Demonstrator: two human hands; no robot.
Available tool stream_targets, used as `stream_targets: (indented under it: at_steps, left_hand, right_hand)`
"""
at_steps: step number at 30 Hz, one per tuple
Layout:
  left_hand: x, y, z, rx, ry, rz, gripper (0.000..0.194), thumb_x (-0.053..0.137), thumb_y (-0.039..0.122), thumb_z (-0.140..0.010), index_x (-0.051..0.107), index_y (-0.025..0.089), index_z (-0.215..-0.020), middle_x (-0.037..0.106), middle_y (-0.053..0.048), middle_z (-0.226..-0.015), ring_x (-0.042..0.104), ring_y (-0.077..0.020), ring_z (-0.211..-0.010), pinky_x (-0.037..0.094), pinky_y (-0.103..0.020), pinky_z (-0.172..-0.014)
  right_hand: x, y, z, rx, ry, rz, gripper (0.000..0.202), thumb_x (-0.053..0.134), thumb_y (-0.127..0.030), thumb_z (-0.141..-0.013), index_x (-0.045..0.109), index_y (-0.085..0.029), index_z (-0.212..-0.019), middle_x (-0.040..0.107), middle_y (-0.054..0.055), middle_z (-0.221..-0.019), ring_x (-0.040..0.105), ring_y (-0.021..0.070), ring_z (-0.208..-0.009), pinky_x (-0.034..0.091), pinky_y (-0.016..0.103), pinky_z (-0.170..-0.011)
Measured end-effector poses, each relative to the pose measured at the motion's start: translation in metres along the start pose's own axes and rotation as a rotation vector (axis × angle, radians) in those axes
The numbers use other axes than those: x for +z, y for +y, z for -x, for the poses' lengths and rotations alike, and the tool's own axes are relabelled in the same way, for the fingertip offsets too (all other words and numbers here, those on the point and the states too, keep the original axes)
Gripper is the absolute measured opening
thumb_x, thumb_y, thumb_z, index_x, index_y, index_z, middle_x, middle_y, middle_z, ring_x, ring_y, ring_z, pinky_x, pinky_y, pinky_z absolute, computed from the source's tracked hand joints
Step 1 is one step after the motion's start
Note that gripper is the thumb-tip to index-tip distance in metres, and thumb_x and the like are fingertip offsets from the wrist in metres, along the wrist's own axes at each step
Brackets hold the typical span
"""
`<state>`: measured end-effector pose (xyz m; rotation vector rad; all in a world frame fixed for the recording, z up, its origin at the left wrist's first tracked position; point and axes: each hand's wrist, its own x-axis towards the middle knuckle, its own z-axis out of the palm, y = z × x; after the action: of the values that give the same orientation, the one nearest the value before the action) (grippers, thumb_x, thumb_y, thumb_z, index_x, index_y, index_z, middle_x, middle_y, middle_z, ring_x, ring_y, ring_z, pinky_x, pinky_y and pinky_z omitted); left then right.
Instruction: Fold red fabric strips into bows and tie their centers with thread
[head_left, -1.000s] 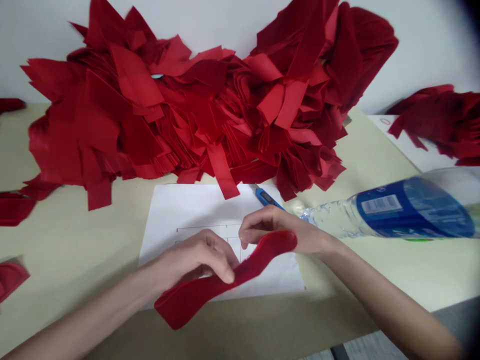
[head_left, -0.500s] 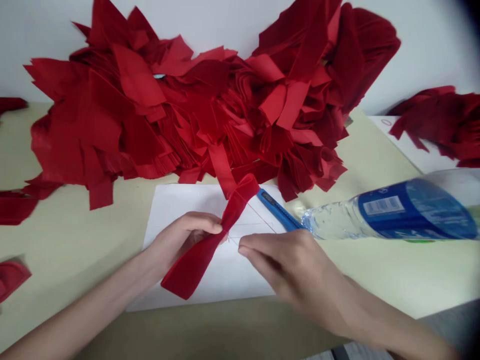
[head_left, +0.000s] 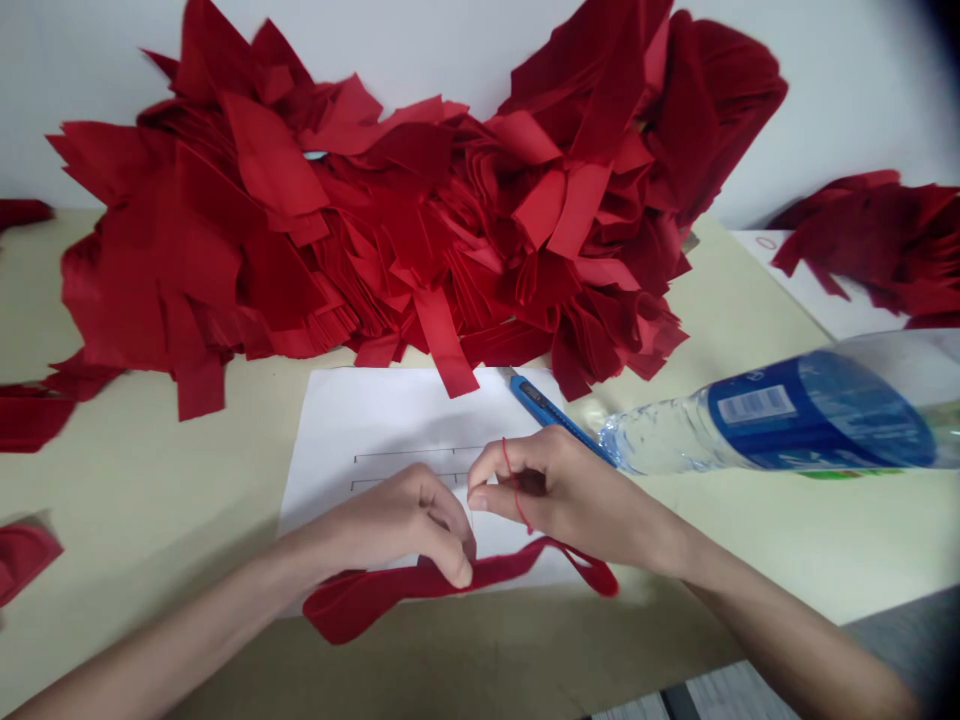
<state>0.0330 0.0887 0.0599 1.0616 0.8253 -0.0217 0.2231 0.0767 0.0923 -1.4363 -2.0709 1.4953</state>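
Note:
A folded strip of red velvet ribbon (head_left: 360, 604) stretches sideways over the near edge of a white paper sheet (head_left: 319, 440). My left hand (head_left: 401, 520) pinches its middle between thumb and fingers. Just above, my right hand (head_left: 577, 495) is closed in a pinch, with red thread (head_left: 508, 462) looped across its fingers. A thin line drops from those fingertips toward the ribbon; whether a needle is there I cannot make out. Black ruled marks show on the paper behind my hands. Beyond my right hand lies a blue utility knife (head_left: 544, 405).
A large heap of red ribbon strips (head_left: 360, 240) spreads along the back by the wall. On the right a water bottle (head_left: 757, 410) lies on its side, with another red pile (head_left: 885, 245) behind it. Loose red pieces (head_left: 26, 560) sit at the left edge.
The ribbon has swung from upright and slanted to nearly level, and lower. My left hand has turned over it. My right hand has risen slightly, thread now across its fingers.

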Motion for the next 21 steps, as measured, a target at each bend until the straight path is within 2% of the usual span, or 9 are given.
stream_targets:
  at_steps: [4,7,9,11,14,16,18,21]
  left_hand:
    - [0.000,-0.005,-0.005,0.087,0.263,-0.026,0.017,0.063,0.021,-0.063,0.057,0.016,-0.047,0.038,0.006,-0.046,0.034,-0.0103,-0.051,0.024,-0.026,-0.052]
    - [-0.004,-0.006,-0.006,0.132,0.407,0.123,0.013,0.061,0.020,-0.065,0.060,0.016,-0.053,0.045,0.004,-0.050,0.041,-0.0116,-0.055,0.028,-0.026,-0.054]
    - [-0.007,-0.005,-0.006,0.133,0.432,0.292,0.010,0.062,0.020,-0.066,0.060,0.016,-0.057,0.048,0.003,-0.052,0.043,-0.0114,-0.054,0.029,-0.025,-0.053]
    - [-0.009,-0.004,-0.006,0.127,0.395,0.434,0.010,0.063,0.020,-0.067,0.059,0.016,-0.058,0.047,0.004,-0.050,0.040,-0.0099,-0.050,0.027,-0.024,-0.049]
    - [-0.012,-0.001,-0.004,0.156,0.293,0.529,0.012,0.061,0.021,-0.067,0.058,0.015,-0.057,0.049,0.003,-0.053,0.039,-0.0083,-0.048,0.027,-0.023,-0.047]
    - [-0.013,0.002,-0.001,0.193,0.217,0.576,0.010,0.061,0.020,-0.063,0.059,0.014,-0.055,0.052,0.002,-0.054,0.039,-0.0077,-0.048,0.026,-0.022,-0.046]
    - [-0.013,0.005,0.003,0.191,0.081,0.570,0.005,0.062,0.018,-0.055,0.063,0.013,-0.055,0.054,0.001,-0.051,0.040,-0.0080,-0.045,0.026,-0.022,-0.044]
    - [-0.011,0.008,0.008,0.069,-0.181,0.346,0.011,0.069,0.014,-0.048,0.069,0.013,-0.059,0.060,0.000,-0.052,0.046,-0.0109,-0.048,0.031,-0.024,-0.048]
  right_hand:
    - [0.008,-0.015,0.008,-0.105,0.144,0.363,0.018,0.050,-0.020,-0.087,0.065,-0.017,-0.076,0.054,-0.004,-0.055,0.041,0.0068,-0.047,0.029,0.022,-0.048]
    - [0.020,-0.020,0.014,-0.229,0.230,0.651,0.019,0.048,-0.012,-0.085,0.062,-0.014,-0.072,0.060,0.001,-0.060,0.048,0.0103,-0.048,0.028,0.026,-0.048]
    - [0.026,-0.020,0.016,-0.254,0.278,0.750,0.020,0.046,-0.011,-0.086,0.063,-0.013,-0.075,0.061,0.002,-0.062,0.052,0.0124,-0.050,0.029,0.027,-0.048]
    - [0.028,-0.018,0.016,-0.228,0.356,0.709,0.022,0.044,-0.013,-0.088,0.063,-0.013,-0.078,0.064,0.003,-0.065,0.053,0.0123,-0.052,0.032,0.026,-0.050]
    - [0.022,-0.014,0.014,-0.126,0.423,0.449,0.022,0.045,-0.017,-0.089,0.064,-0.015,-0.079,0.065,0.000,-0.069,0.046,0.0076,-0.048,0.034,0.023,-0.051]
    - [0.015,-0.009,0.012,-0.064,0.349,0.216,0.019,0.048,-0.021,-0.089,0.065,-0.017,-0.082,0.060,-0.002,-0.064,0.038,0.0059,-0.046,0.032,0.020,-0.048]
    - [0.008,-0.002,0.010,-0.043,0.203,0.006,0.019,0.049,-0.024,-0.089,0.064,-0.016,-0.080,0.053,-0.003,-0.060,0.035,0.0061,-0.049,0.030,0.019,-0.046]
    - [0.000,0.008,0.004,-0.037,0.005,-0.191,0.019,0.054,-0.028,-0.086,0.062,-0.014,-0.076,0.046,-0.003,-0.060,0.034,0.0063,-0.052,0.029,0.019,-0.046]
